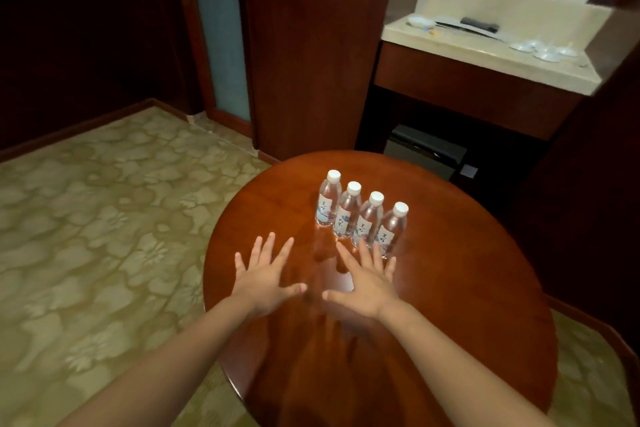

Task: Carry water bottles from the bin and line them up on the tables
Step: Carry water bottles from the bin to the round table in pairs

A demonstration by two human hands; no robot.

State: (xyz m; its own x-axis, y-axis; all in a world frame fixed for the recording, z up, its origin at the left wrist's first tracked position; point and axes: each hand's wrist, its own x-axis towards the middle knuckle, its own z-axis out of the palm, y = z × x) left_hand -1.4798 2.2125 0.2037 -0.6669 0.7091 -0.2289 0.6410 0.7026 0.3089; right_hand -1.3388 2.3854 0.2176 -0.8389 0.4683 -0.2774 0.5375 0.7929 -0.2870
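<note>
Several clear water bottles (349,211) with white caps and pale labels stand upright in a slanted row on a round, glossy red-brown table (467,270). My left hand (265,279) is spread flat, palm down, over the table's left part, holding nothing. My right hand (365,282) is spread the same way just in front of the row, its fingertips overlapping the bases of the two nearest bottles in the picture. No bin is in view.
Patterned beige carpet (104,236) covers the floor to the left. Behind the table stand a dark wooden cabinet (311,62) and a beige counter (485,52) with small glass dishes and a dark object. A black box (426,149) sits under the counter.
</note>
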